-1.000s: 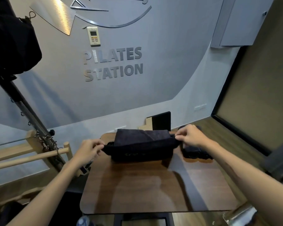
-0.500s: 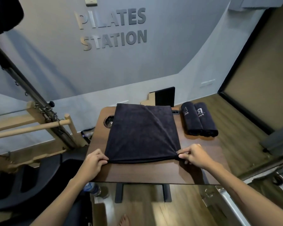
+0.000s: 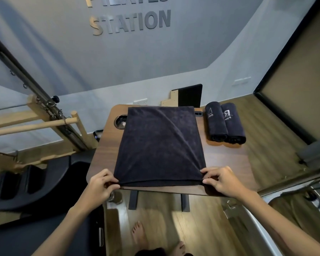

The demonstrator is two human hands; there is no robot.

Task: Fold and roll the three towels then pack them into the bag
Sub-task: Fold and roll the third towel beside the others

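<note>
A dark folded towel (image 3: 159,145) lies flat on the brown wooden table (image 3: 225,159), with a diagonal crease across it. My left hand (image 3: 98,187) pinches its near left corner and my right hand (image 3: 222,180) pinches its near right corner, both at the table's front edge. Two rolled dark towels (image 3: 225,122) with pale logos lie side by side at the table's far right. No bag is in view.
A round cup hole (image 3: 120,121) sits in the table's far left corner, partly covered by the towel. A black panel (image 3: 190,96) stands behind the table. Wooden pilates equipment (image 3: 44,122) is to the left, black padding (image 3: 35,185) below it.
The towel was held up at the table's far side a second ago; both hands drew it toward me and laid it flat. The view has tilted down.
</note>
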